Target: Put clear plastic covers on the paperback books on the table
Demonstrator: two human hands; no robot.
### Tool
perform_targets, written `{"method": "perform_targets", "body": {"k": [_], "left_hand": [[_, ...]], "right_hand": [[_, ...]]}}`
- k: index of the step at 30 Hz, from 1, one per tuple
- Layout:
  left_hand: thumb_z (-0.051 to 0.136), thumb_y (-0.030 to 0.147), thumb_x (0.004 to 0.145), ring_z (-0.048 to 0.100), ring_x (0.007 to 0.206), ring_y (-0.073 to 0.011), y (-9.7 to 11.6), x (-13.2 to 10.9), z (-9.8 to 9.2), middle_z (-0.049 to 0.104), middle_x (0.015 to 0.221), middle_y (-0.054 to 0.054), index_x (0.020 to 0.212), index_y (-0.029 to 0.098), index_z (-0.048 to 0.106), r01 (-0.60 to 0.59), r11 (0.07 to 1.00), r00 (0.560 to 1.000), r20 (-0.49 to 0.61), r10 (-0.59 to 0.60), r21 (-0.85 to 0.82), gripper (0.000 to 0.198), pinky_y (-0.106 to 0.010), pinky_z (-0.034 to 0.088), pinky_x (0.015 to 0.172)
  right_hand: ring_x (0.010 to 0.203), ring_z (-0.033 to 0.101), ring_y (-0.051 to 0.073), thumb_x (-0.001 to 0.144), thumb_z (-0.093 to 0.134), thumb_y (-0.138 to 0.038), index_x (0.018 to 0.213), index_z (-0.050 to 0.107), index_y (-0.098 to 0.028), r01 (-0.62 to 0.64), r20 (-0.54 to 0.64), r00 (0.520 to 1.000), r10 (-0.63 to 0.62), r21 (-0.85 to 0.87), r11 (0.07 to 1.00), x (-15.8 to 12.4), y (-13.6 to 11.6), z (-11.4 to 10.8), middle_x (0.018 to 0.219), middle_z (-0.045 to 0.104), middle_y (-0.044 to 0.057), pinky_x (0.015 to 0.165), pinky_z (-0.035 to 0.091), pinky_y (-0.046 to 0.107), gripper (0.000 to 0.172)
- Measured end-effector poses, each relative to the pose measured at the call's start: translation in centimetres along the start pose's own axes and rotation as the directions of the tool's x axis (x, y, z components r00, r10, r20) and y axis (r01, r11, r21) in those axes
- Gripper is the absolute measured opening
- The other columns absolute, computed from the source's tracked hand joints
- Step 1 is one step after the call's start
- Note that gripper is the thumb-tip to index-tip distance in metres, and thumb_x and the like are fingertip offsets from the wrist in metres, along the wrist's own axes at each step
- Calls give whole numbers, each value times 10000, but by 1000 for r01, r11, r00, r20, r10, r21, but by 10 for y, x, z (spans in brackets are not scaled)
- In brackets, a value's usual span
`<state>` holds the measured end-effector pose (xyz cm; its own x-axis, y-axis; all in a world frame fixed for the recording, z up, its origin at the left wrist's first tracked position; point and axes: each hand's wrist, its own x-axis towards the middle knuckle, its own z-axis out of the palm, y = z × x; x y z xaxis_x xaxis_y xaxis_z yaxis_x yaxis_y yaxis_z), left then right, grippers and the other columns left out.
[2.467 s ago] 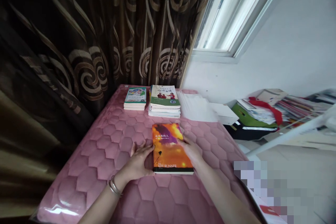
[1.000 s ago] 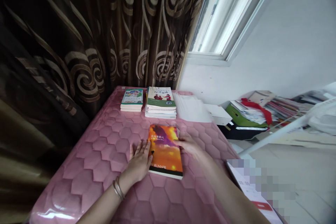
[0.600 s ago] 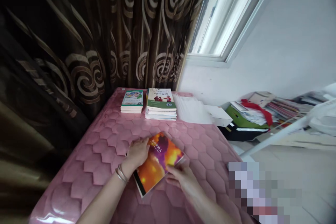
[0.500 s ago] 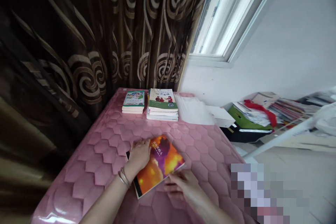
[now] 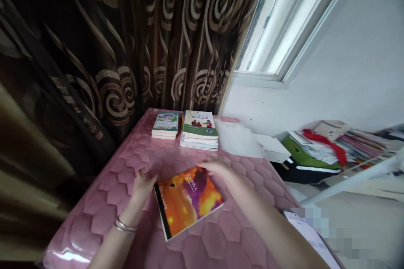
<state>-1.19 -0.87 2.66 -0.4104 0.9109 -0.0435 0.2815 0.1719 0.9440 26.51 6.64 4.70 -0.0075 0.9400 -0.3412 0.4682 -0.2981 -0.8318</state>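
Nearest the wearer, an orange and purple book (image 5: 189, 206) lies face up on a pink quilted mattress (image 5: 217, 239), set on a slant with its black-banded end to the left. The left hand (image 5: 143, 185), with silvery bangles (image 5: 125, 225) at its wrist, is at the book's left corner, thumb and fingers spread apart; whether the thumb touches the corner or stops just beside it is hard to tell. The right hand (image 5: 216, 167) reaches around to the far corner, though whether its fingers pinch the edge cannot be made out.

The step in hand looks like adjusting the book by its edges; from this pose, shifting it further would call for a surer hold at both corners. In the frame from half a second ago, the left hand covers part of the cover and the right hand sits by the near right edge; now the kite and lower title are bared and the right hand is on the far side, the slant much the same.

Farther off, a low stack of books (image 5: 166, 124) stands left of a taller stack (image 5: 199, 132), with white sheeting (image 5: 236, 138) to the right. A swirl-patterned curtain (image 5: 176, 50) hangs behind.
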Motion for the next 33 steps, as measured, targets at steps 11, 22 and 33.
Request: {"method": "perform_targets", "body": {"k": [11, 22, 33], "left_hand": [[773, 236, 506, 584, 533, -131, -8, 17, -1, 633, 590, 19, 869, 142, 596, 158, 928, 987, 31, -157, -337, 415, -225, 402, 493], [695, 286, 568, 637, 720, -157, 2, 17, 19, 680, 778, -39, 764, 170, 565, -53, 792, 996, -93, -5, -608, 262, -304, 491, 736], [755, 343, 489, 574, 585, -108, 32, 43, 53, 651, 674, 9, 833, 156, 573, 18, 770, 983, 153, 103, -638, 431, -231, 427, 598]], "right_hand": [[488, 536, 111, 479, 842, -204, 483, 524, -171, -60, 172, 982, 78, -110, 992, 22, -17, 20, 460, 558, -34, 525, 439, 234, 319], [633, 545, 103, 524, 796, -157, 702, 649, -171, 198, 121, 975, -184, -115, 973, 1, 0, 19, 647, 618, -46, 586, 387, 192, 231], [629, 560, 125, 524, 801, -283, 735, 623, -178, 151, -15, 988, -152, -74, 986, -43, 47, -1, 671, 623, -27, 589, 395, 220, 295]]}}
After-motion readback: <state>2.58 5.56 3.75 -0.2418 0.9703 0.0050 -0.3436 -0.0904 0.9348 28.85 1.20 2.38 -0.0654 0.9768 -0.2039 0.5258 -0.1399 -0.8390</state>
